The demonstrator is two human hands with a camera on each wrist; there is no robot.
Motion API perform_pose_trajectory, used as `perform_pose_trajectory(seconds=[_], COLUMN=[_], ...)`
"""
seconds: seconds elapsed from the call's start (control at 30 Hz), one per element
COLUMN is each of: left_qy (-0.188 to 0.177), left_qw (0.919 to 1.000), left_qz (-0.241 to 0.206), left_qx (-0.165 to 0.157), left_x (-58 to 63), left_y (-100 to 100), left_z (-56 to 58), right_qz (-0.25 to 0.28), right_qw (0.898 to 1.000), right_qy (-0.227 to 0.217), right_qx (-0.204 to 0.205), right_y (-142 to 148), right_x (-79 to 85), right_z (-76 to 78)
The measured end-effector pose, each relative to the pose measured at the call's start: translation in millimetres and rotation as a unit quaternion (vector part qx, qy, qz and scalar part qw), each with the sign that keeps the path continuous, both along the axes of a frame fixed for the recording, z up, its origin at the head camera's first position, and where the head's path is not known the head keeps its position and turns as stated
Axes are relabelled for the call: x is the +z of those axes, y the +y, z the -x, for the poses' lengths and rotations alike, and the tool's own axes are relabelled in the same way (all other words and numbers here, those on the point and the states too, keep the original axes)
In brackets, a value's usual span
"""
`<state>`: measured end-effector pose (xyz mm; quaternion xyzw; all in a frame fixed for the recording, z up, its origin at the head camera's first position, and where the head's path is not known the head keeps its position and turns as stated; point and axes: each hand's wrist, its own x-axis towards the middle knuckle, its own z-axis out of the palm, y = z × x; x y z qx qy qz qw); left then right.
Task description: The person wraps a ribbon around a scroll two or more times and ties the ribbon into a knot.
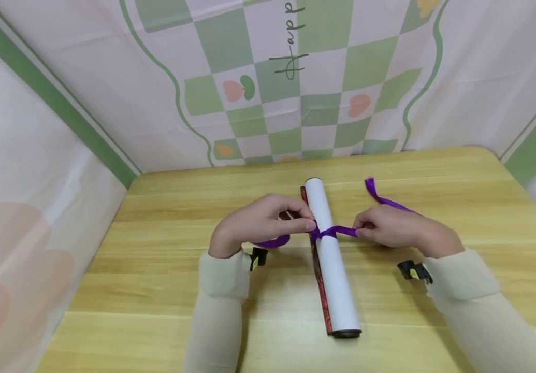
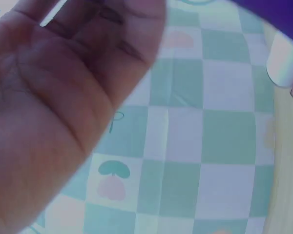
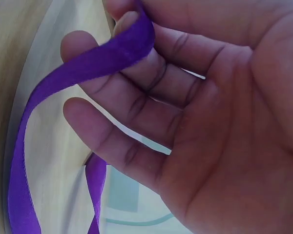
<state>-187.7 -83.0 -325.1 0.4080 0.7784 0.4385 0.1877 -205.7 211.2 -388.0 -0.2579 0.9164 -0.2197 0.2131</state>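
Observation:
A white rolled-up scroll [image 1: 337,282] with a dark end lies lengthwise on the table, a red patterned edge [image 1: 326,303] showing along its left side. Purple ribbon [image 1: 344,230] wraps round its middle. My left hand [image 1: 268,223] pinches the ribbon between thumb and fingers at the scroll's left side. To the right, my right hand [image 1: 393,227] pinches another stretch and holds it drawn out sideways. In the right wrist view, the ribbon [image 3: 102,61] runs over the fingers and hangs down. The left wrist view shows mostly palm, with ribbon [image 2: 278,17] at the corner.
The wooden table [image 1: 165,290] reaches back to a curtain [image 1: 277,111] with green checks. A loose ribbon tail [image 1: 372,189] extends behind my right hand, and a purple loop [image 1: 274,242] shows beneath my left. Small black devices [image 1: 258,257] sit at both cuffs.

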Motion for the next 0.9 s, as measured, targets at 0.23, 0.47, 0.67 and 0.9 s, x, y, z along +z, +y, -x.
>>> perform_pose_trajectory(seconds=[0.23, 0.47, 0.67, 0.9], left_qy=[-0.034, -0.069, -0.069, -0.059], left_qw=[0.9953, 0.9868, 0.9929, 0.9924], left_qz=[-0.086, -0.133, -0.085, -0.094], left_qx=[-0.029, -0.061, -0.046, -0.053], left_x=[-0.8, -3.7, -8.4, -6.4], left_y=[7, 13, 14, 13], left_z=[-1.4, 0.1, 2.2, 2.6], right_qz=[0.0, 0.001, -0.003, -0.018], right_qw=[1.0, 1.0, 1.0, 0.999], right_qy=[0.003, 0.008, 0.003, -0.015], right_qx=[0.013, 0.021, 0.024, 0.025], right_y=[-1, -2, -5, -6], right_x=[-0.7, -0.2, -0.9, -1.1], right_z=[0.3, 0.3, -1.1, -4.0])
